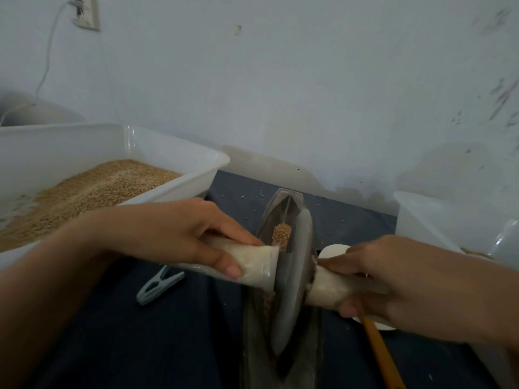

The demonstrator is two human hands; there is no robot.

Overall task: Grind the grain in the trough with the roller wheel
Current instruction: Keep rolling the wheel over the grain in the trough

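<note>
Trough (pixel 280 214) as landmark: white bin (pixel 179 164) close on left, clothespin (pixel 160 284) left-near, white tub (pixel 421 217) right, yellow handle (pixel 379 352) right-near; dark cloth (pixel 168 346) open near-left.

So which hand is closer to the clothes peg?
Left. The left hand grips the roller handle just above the clothes peg; the right hand is beyond the wheel.
</note>
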